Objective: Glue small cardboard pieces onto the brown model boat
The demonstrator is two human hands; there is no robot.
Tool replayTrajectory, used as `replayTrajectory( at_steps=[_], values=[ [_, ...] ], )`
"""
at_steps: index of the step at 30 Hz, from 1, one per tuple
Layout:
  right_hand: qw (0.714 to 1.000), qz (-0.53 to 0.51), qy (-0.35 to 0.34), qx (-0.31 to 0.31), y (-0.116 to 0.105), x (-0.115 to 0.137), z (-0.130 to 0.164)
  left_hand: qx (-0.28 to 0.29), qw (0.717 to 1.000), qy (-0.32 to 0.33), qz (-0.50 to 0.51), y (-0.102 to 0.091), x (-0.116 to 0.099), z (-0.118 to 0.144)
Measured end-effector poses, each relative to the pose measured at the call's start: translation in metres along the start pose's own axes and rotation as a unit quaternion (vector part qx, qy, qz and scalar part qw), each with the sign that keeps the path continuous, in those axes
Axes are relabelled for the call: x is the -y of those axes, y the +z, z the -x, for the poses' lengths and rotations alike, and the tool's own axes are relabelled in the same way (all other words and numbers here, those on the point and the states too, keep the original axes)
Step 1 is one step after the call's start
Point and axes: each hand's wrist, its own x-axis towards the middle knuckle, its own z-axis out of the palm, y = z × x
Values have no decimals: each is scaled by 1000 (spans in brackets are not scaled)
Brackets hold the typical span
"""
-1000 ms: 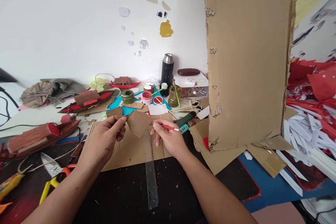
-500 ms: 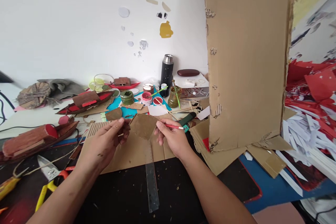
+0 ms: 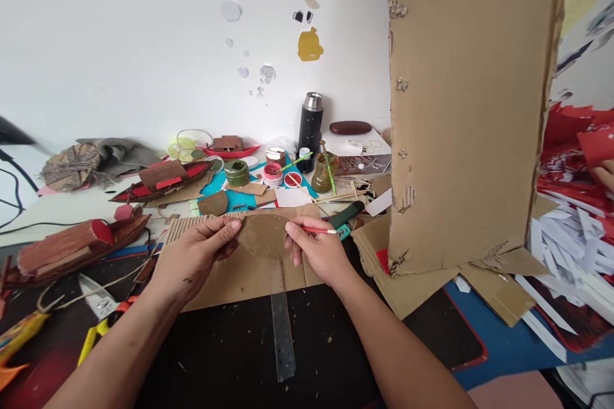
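My left hand (image 3: 199, 255) is closed, its thumb and fingers pinching the left edge of a brown cardboard piece (image 3: 263, 236) with a curved top. The piece is raised above a larger cardboard sheet (image 3: 225, 287). My right hand (image 3: 316, 249) is at the opposite edge, closed around a slim red pencil (image 3: 314, 230) with a pale end pointing right. Its thumb and fingertips meet the piece's right edge. Below the piece, a clear ruler (image 3: 283, 339) lies partly on the sheet and partly on the black mat (image 3: 230, 358).
Model boats (image 3: 62, 252) and yellow-handled scissors (image 3: 98, 307) lie left. Paint jars (image 3: 236, 174), a glass jar with brushes (image 3: 325, 172) and a black thermos (image 3: 311, 124) stand behind. A tall cardboard panel (image 3: 470, 108) rises right, beside paper scraps (image 3: 561, 243).
The cardboard piece has tilted, its face and outline shifting slightly between my hands. Both hands keep their grips. The whole view has shifted a little, with the surroundings appearing farther right.
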Motion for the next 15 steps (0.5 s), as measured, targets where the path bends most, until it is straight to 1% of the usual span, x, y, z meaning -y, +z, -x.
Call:
replayTrajectory(
  at_steps=[5,8,11,15],
  values=[
    [1000,-8,4,-12,-1,3,1,38,999,-6,-15,-3,0,1],
    [1000,-15,2,-17,-1,4,2,44,999,-7,-15,-3,0,2],
    [1000,-25,-1,-18,-2,3,1,26,1000,-2,0,-2,-1,2],
    [999,-26,-21,-26,-2,1,-1,-29,999,15,42,-6,-8,1]
  ],
)
